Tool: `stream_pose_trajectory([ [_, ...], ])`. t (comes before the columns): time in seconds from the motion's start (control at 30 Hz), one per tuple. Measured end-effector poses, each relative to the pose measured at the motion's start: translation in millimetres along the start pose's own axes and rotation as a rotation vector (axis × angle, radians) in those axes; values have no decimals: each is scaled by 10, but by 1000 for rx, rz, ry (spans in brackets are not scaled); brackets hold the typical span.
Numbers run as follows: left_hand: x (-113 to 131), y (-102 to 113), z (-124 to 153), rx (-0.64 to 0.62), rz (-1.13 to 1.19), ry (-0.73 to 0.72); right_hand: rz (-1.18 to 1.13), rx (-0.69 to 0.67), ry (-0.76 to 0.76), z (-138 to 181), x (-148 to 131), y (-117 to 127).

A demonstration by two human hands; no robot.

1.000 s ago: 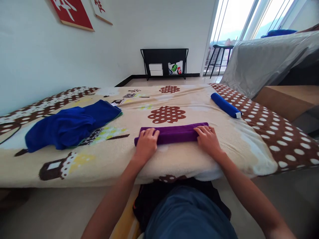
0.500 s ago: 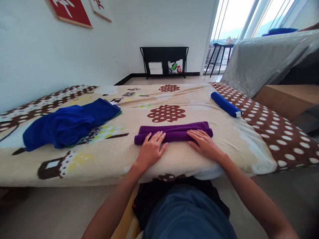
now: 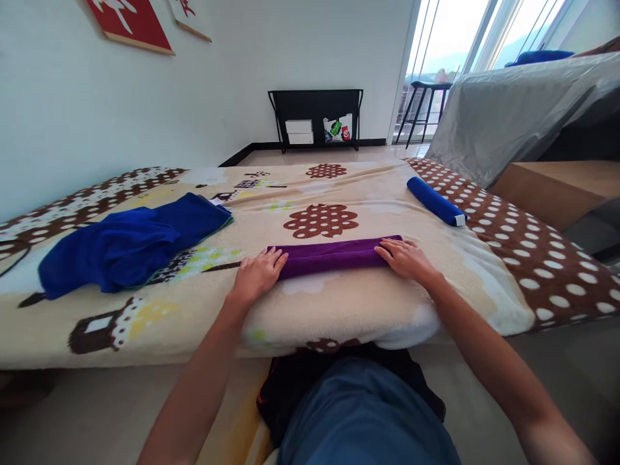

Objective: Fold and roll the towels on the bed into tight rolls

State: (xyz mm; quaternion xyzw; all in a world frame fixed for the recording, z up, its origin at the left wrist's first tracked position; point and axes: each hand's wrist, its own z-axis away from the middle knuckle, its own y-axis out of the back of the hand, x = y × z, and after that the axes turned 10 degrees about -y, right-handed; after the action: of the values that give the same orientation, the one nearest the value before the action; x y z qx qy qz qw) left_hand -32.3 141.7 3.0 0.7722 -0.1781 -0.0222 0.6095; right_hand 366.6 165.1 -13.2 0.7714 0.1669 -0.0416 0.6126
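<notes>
A purple towel (image 3: 334, 253), folded into a long narrow strip, lies across the cream patterned blanket (image 3: 339, 303) in front of me. My left hand (image 3: 259, 274) rests flat at its left end, fingers stretched over the edge. At the strip's right end, my right hand (image 3: 404, 257) lies flat with its fingers on the cloth. Neither hand grips anything.
A loose pile of blue towels (image 3: 126, 242) lies on the blanket to the left. A rolled blue towel (image 3: 434, 201) sits at the right, near the brown dotted border. Behind stand a black shelf (image 3: 314, 119), a covered sofa (image 3: 513, 110) and a wooden step (image 3: 557, 187).
Both hands slid apart from the middle of the purple towel to its two ends. The towel now lies flatter and narrower.
</notes>
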Motion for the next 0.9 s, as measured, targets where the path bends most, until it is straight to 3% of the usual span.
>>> stream_pose_trajectory([
  [0.1,334,-39,-68,53,-35,-96,2,-14,103,-9,-395,-8],
  [0.2,764,-180,-283,-71,54,-265,-48,-141,265,-105,-867,-99],
  [0.27,888,-267,-428,-145,87,-294,-57,-194,267,-202,-987,-159],
  [0.33,815,-296,-506,-171,91,-253,-47,-204,210,-286,-873,-172],
  [0.4,590,-254,-491,-169,79,-177,-37,-198,140,-317,-573,-127],
  [0.5,195,-117,-300,-163,67,-98,-28,-177,62,-231,-23,-7],
  [0.6,-26,11,4,-38,-12,-169,-20,-68,54,-18,375,67],
  [0.67,-47,68,209,115,-105,-264,-20,59,96,151,506,74],
  [0.73,-9,100,372,184,-165,-356,-27,138,158,298,551,63],
  [0.9,100,77,420,94,-185,-409,44,102,219,331,501,74],
])
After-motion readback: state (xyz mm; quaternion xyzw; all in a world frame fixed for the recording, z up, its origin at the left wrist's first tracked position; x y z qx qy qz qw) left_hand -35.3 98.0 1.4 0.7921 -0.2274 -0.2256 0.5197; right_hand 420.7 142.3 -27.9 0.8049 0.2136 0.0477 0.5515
